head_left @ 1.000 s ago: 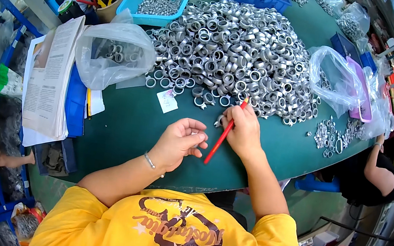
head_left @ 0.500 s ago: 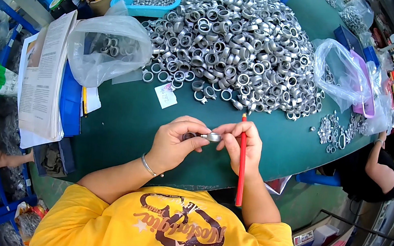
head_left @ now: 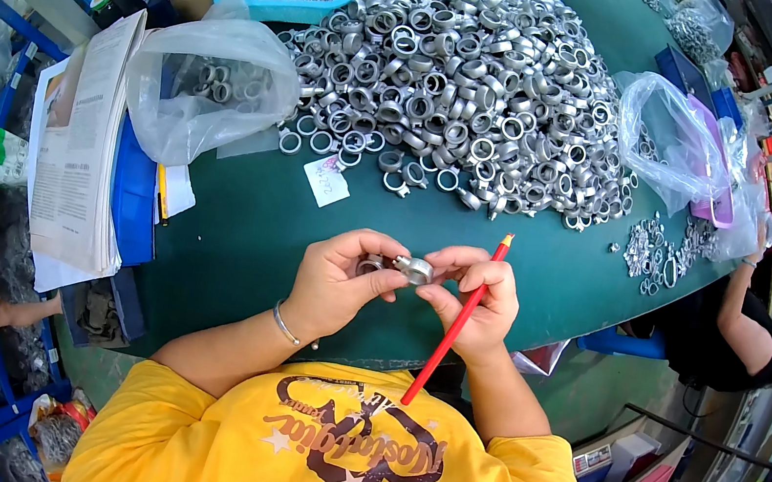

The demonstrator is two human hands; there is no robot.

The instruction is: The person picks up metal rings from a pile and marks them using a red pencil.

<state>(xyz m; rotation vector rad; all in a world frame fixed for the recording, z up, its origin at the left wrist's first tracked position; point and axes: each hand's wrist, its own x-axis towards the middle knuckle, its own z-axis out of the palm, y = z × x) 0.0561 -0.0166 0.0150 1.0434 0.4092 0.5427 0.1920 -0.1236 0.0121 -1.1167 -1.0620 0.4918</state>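
Note:
In front of my chest, my left hand (head_left: 338, 279) pinches a small silver metal ring (head_left: 417, 271) with a short stub on its side. A second ring (head_left: 370, 265) sits within the curl of the same fingers, partly covered. My right hand (head_left: 483, 309) is closed around a red pencil (head_left: 447, 340), held slanting with its yellowish tip pointing up and away. The right fingertips are at the pinched ring's right edge; whether they touch it I cannot tell. Beyond both hands rises a large heap of similar metal rings (head_left: 467, 85).
Left of the heap lie an open clear plastic bag (head_left: 153, 110) with rings and a stack of papers (head_left: 88, 150). A small white slip (head_left: 326, 183) lies before the heap. Behind is a light-blue tray (head_left: 300, 10). Smaller parts (head_left: 655, 254) lie right; a person (head_left: 749, 327) sits beyond.
The pinched ring has turned so that its opening shows more. My right hand has shifted slightly, and the red pencil has swung from nearly upright to slanting, its lower end going left.

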